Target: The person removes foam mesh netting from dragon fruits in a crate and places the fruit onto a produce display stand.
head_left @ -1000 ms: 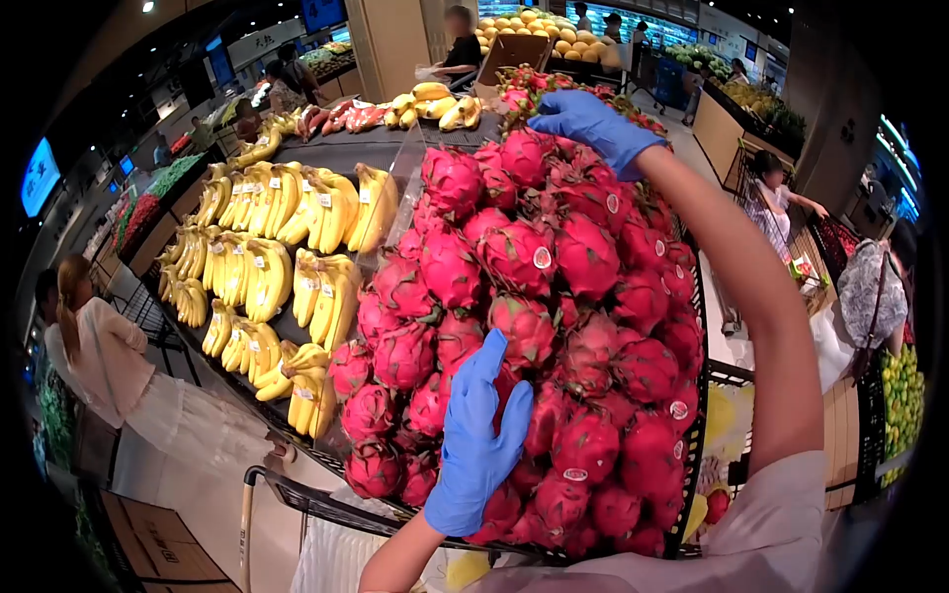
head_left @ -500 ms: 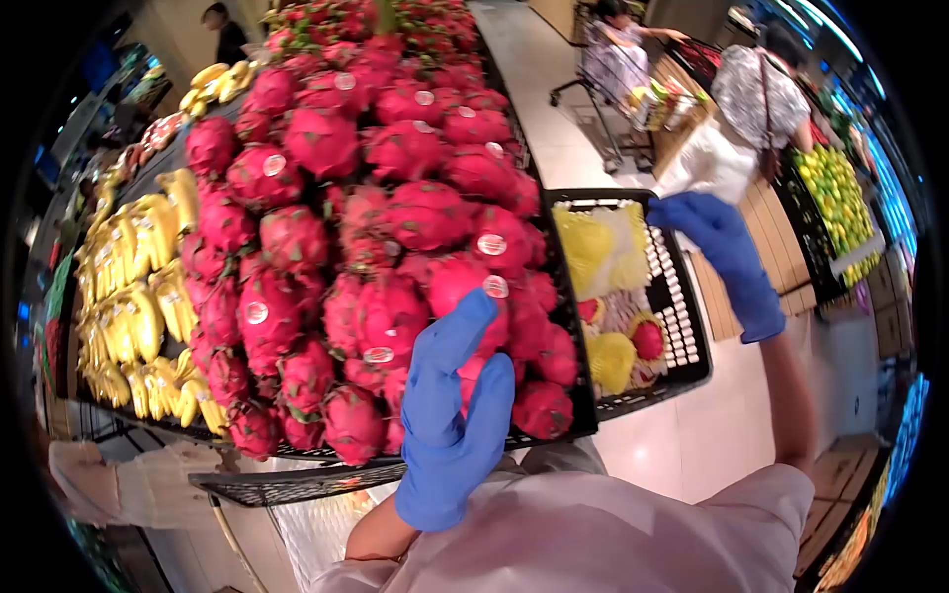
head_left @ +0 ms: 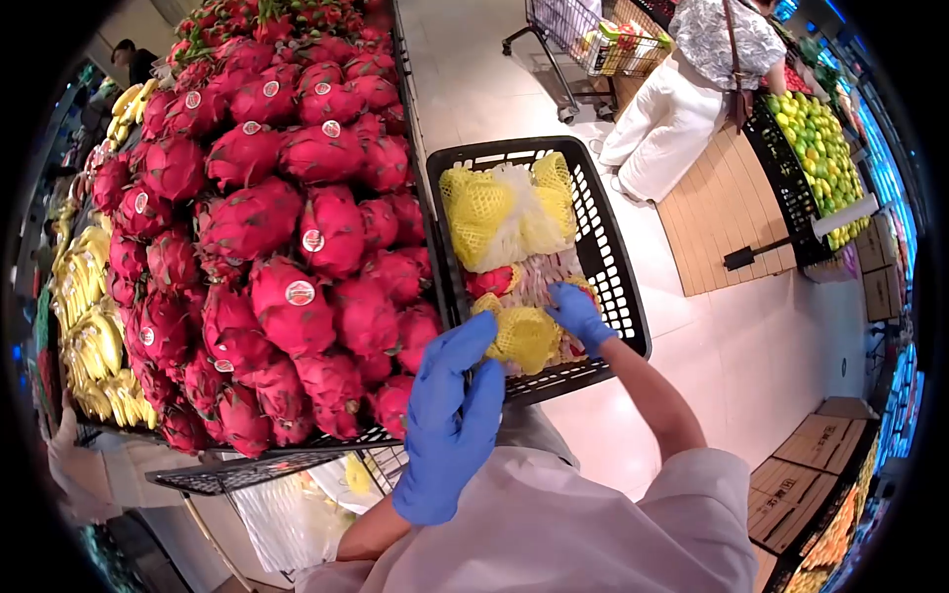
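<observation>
Bright pink dragon fruits [head_left: 247, 222], some with round stickers, are heaped on the display to my left. A black plastic crate [head_left: 625, 296] stands beside the heap. Inside it are yellow foam-net sleeves [head_left: 479, 210] in clear plastic, a loose yellow foam net [head_left: 524, 338] and a netted dragon fruit [head_left: 491, 282]. My right hand [head_left: 579, 316], in a blue glove, reaches into the crate with curled fingers on another netted dragon fruit, mostly hidden beneath it. My left hand [head_left: 450, 425], also blue-gloved, is held up before the crate's near left corner, thumb and fingers apart, holding nothing.
Bananas [head_left: 89, 336] lie at the far left. A shopping cart [head_left: 593, 49] and a person in white trousers [head_left: 657, 124] are beyond the crate. Green and yellow citrus [head_left: 816, 158] fills a stand at right. Cardboard boxes [head_left: 806, 465] are stacked at lower right.
My right hand has come down from beyond the crate into it, onto a netted dragon fruit. My left hand stays raised. The view has turned right, toward the crate.
</observation>
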`<state>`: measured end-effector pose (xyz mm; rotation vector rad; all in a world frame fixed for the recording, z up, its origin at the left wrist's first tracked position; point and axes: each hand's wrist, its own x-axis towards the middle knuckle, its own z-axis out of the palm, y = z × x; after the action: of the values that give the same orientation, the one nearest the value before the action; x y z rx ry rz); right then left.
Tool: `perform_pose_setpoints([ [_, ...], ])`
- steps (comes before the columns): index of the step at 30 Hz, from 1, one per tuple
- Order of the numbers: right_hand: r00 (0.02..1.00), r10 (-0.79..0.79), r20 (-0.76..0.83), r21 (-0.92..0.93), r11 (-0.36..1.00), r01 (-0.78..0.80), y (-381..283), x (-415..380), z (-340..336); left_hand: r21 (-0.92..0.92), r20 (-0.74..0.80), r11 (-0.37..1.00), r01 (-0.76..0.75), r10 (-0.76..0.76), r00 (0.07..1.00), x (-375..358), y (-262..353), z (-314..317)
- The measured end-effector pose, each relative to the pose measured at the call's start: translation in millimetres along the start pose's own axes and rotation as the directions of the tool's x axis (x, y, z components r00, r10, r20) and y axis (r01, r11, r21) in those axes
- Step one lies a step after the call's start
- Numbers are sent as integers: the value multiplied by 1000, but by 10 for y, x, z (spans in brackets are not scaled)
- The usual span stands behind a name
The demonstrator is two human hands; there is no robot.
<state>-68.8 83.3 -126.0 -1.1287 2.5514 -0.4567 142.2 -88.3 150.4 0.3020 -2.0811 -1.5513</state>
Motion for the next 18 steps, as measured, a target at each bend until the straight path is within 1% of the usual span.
perform_pose_setpoints([
  [1,991,45,-123,120,992,-30,-31,153,168,-36,-48,999,16,-18,999,-24,-43,106],
  [2,980,10,-196,129,992,16,-120,311,236,-21,-58,1000,23,-24,998,-47,-88,199],
  [3,963,-24,-268,136,989,62,-192,462,286,-28,-64,995,98,-100,993,-77,-134,280],
  [4,965,-40,-260,148,986,80,-273,604,254,-34,-74,985,171,-173,982,-100,-181,355],
  [5,973,-153,-172,97,980,171,-346,724,212,-34,-97,974,222,-224,970,-120,-219,435],
  [6,962,-262,-78,56,962,266,-393,789,207,-17,-116,972,236,-236,965,-152,-268,506],
  [7,945,-286,-158,-9,957,288,-389,838,290,14,-138,969,248,-244,960,-185,-325,571],
  [8,940,-306,-150,7,951,311,-397,901,368,44,-163,965,259,-249,955,-212,-386,633],
  [10,978,-127,-164,103,984,145,-485,1027,487,109,-228,955,275,-245,942,-265,-484,767],
  [11,981,-101,-163,101,988,118,-503,1055,477,89,-225,952,293,-267,937,-293,-527,830],
  [12,980,-120,-159,103,985,137,-532,1050,462,67,-223,949,307,-286,932,-323,-576,888],
  [14,986,-70,-153,-78,995,59,-575,979,491,98,-247,946,310,-279,928,-401,-711,979],
  [15,995,-38,-95,-3,999,38,-546,970,604,108,-226,940,322,-292,929,-451,-787,1005],
  [16,994,-51,-97,-1,999,51,-474,959,684,117,-205,937,330,-303,931,-482,-853,1032],
  [18,946,-284,-159,-85,958,273,-386,947,697,152,-234,937,313,-274,933,-541,-936,1097],
])
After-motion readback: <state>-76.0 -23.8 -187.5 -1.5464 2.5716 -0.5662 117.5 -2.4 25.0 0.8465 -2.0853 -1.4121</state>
